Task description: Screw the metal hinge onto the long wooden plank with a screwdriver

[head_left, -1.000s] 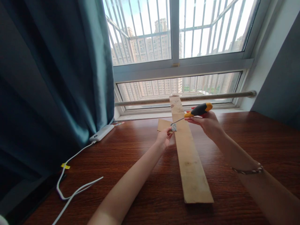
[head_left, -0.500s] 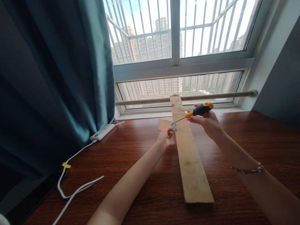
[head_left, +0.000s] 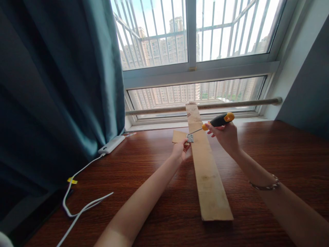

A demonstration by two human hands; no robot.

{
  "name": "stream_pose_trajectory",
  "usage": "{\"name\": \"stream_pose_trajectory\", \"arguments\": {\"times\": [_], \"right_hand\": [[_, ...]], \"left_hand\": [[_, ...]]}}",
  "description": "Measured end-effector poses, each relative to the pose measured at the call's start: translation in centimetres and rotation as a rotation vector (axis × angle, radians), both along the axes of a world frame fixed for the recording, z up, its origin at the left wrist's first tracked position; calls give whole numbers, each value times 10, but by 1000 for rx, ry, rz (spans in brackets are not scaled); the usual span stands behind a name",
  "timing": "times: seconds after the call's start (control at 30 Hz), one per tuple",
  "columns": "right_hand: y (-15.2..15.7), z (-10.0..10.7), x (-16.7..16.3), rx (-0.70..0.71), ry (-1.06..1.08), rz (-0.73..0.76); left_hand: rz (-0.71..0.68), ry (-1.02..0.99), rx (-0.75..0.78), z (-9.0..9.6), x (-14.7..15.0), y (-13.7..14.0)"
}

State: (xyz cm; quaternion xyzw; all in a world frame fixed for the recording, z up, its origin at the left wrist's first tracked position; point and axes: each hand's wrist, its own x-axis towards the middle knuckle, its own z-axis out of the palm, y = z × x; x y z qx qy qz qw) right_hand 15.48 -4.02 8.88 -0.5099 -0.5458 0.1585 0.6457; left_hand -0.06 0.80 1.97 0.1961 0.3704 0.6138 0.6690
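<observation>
A long wooden board (head_left: 209,175) lies on the dark wooden table, its far end by the window. Against its left side sits a small wood piece (head_left: 178,136), and a metal hinge (head_left: 190,138) spans the joint between the two. My left hand (head_left: 181,149) is closed on the small piece at the hinge, thumb on top. In my right hand (head_left: 227,135) is a screwdriver (head_left: 218,120) with a black and yellow handle, held at a slant. Its tip meets the hinge's upper left part; the screw there is too small to make out.
A white power strip (head_left: 111,144) with a white cable (head_left: 87,207) lies at the left, beside the blue curtain (head_left: 102,68). A horizontal rail (head_left: 239,104) crosses in front of the barred window, behind the board's far end.
My right hand has shifted slightly and turned its grip on the screwdriver handle, with the wrist moved a little left. My left hand stays in place on the small piece.
</observation>
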Motion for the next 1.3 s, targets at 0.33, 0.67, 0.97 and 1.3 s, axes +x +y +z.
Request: {"name": "stream_pose_trajectory", "arguments": {"times": [0.33, 0.67, 0.97, 1.3], "right_hand": [[-7, 14, 1, -98, 359, 464], [-1, 3, 1, 19, 198, -32], [-3, 5, -3, -89, 112, -4], [-5, 7, -2, -89, 64, 2]], "left_hand": [[2, -14, 7, 0, 0, 0], [-1, 8, 8, 0, 0, 1], [-15, 103, -32, -1, -1, 1], [-43, 400, -119, -4, -6, 3]]}}
